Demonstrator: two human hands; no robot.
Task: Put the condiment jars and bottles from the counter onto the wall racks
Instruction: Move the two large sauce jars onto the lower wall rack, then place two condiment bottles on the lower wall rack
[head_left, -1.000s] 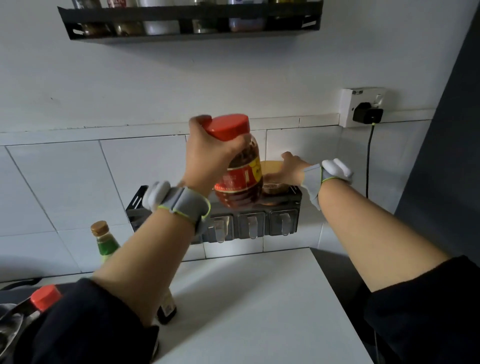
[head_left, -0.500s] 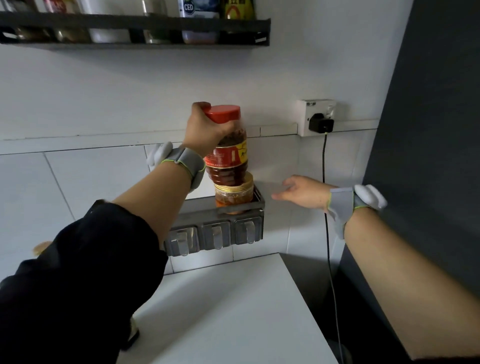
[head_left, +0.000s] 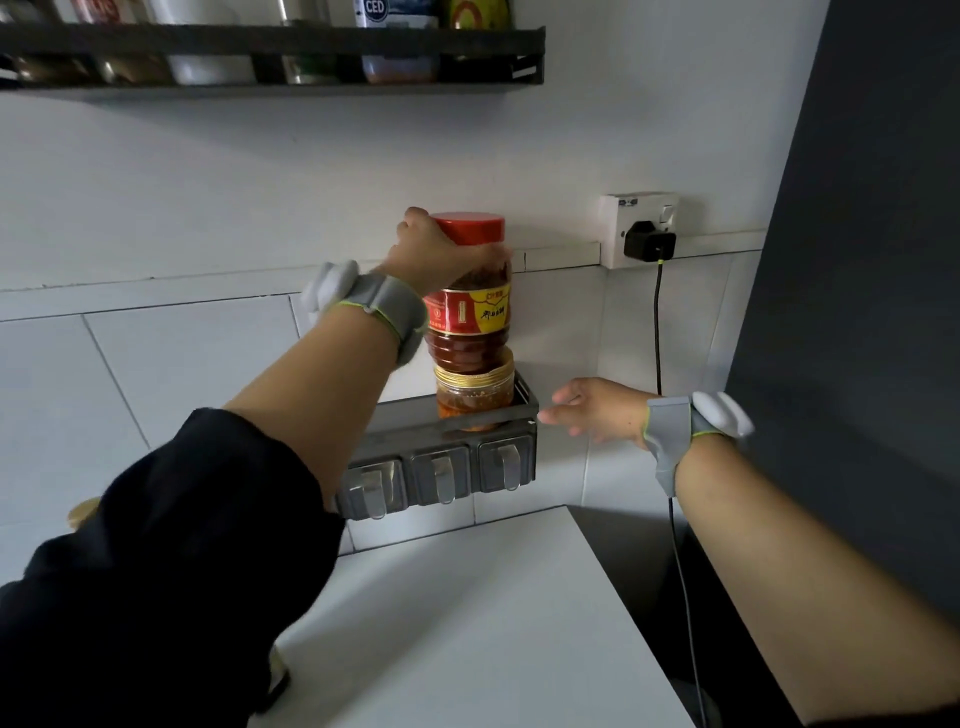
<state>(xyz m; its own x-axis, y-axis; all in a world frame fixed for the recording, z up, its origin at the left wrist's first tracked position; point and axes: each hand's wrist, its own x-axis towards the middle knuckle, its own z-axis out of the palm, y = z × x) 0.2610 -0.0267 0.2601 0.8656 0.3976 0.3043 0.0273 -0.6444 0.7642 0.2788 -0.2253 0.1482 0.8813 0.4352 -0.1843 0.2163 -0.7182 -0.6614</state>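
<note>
My left hand (head_left: 436, 254) grips the shoulder of a red-lidded jar of dark red sauce (head_left: 470, 317). The jar's base rests on the gold lid of a smaller chili-oil jar (head_left: 474, 397), which stands at the right end of the lower grey wall rack (head_left: 415, 434). My right hand (head_left: 597, 408) hovers open just right of the rack's end, fingers pointing at it, touching nothing. The upper black rack (head_left: 270, 44) holds several jars and bottles.
Under the rack hang three metal hooks (head_left: 441, 478). A white counter (head_left: 467, 623) lies below. A wall socket with a black plug (head_left: 647, 231) and its cable (head_left: 660, 322) sit to the right, beside a dark wall. A bottle cap (head_left: 83, 512) peeks out left of my sleeve.
My right hand let go of the gold-lidded jar and drew back to the right of the rack. My left hand moved the red-lidded jar over that jar and set it on the lid.
</note>
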